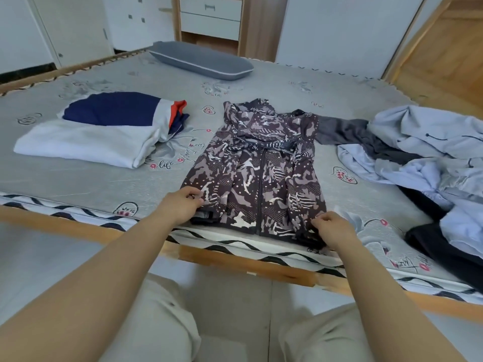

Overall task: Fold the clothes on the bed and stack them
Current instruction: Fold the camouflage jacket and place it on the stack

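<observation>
A: Currently the dark patterned zip-front jacket is laid flat at the near edge of the grey printed mattress, sleeves folded in. Thin, soft, likely slippery fabric; best taken at the hem corners.

B: Hands?

A: Left hem corner is pinched by the left hand, right hem corner by the right hand. Both arms are extended forward, wrists low.

B: Surroundings?

A: Folded white and navy stack is seen on the left; unfolded pale blue clothes pile on the right.

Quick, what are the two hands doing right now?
Left hand: pinching the patterned jacket at its bottom left corner.
Right hand: pinching the jacket's bottom right corner.
</observation>
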